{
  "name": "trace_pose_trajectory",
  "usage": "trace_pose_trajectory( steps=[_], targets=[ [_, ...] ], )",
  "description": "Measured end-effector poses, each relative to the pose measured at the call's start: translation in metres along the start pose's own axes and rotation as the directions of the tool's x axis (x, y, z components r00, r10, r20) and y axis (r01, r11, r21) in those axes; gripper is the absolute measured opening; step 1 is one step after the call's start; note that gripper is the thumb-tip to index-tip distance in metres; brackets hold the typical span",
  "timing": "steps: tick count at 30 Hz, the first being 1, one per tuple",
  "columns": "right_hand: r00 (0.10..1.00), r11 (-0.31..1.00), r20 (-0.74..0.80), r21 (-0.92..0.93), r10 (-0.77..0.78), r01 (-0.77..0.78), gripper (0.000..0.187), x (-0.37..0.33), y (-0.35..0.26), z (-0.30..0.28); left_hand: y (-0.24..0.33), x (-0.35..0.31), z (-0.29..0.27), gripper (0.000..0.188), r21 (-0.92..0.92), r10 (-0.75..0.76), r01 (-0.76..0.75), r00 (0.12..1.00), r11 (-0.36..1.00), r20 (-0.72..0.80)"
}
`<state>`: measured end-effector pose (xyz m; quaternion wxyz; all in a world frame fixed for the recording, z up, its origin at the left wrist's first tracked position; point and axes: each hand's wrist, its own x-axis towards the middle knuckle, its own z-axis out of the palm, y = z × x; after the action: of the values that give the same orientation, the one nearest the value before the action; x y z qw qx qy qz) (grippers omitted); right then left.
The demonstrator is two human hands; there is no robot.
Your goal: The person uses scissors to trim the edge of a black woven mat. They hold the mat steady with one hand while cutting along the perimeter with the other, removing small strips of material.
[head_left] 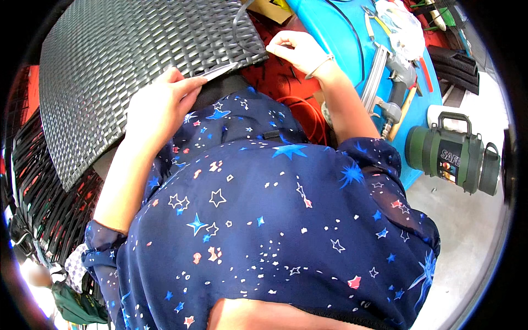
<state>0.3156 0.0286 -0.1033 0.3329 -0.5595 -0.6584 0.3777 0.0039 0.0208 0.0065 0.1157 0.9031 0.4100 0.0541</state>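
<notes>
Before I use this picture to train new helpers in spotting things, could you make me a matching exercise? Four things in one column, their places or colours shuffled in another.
Things:
1. Pointed silver tool
2. Woven panel
3. Jug
4. Grey power tool

Places or colours:
A. Lying on the blue table
B. Dark green and black, at the picture's right
C. Held in the left hand
D. Dark and glossy, at the picture's upper left

Right pairs: 1-C, 2-D, 3-B, 4-A
</notes>
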Motion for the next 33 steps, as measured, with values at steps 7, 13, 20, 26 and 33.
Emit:
trace_pose_trajectory(
  steps=[7,13,20,26,33],
  targets=[
    [0.988,0.935,-0.116,-0.35,-0.097,0.051,0.017,-0.012,-0.05,0.029,-0.006,-0.006,0.011,0.021,-0.092,0.004,-0.006,1.0,0.996,-0.023],
    [0.725,0.673,-0.199,-0.587,-0.659,0.45,0.016,-0.014,-0.059,0.033,-0.019,-0.021,0.013,0.02,-0.281,-0.119,0.108,0.993,0.953,-0.022],
    [0.767,0.896,-0.469,-0.287,-0.439,0.337,0.023,-0.01,-0.052,0.046,-0.029,-0.032,0.021,0.021,-0.371,-0.161,0.14,0.987,0.918,-0.026],
    [0.842,0.823,-0.261,-0.472,-0.472,0.316,0.026,-0.032,-0.07,0.046,-0.033,-0.038,0.02,0.022,-0.363,-0.163,0.139,0.986,0.921,-0.035],
    [0.838,0.726,-0.123,-0.576,-0.532,0.376,0.015,-0.011,-0.067,0.049,-0.027,-0.037,0.016,0.021,-0.268,-0.164,0.142,0.985,0.953,-0.062]
  ],
)
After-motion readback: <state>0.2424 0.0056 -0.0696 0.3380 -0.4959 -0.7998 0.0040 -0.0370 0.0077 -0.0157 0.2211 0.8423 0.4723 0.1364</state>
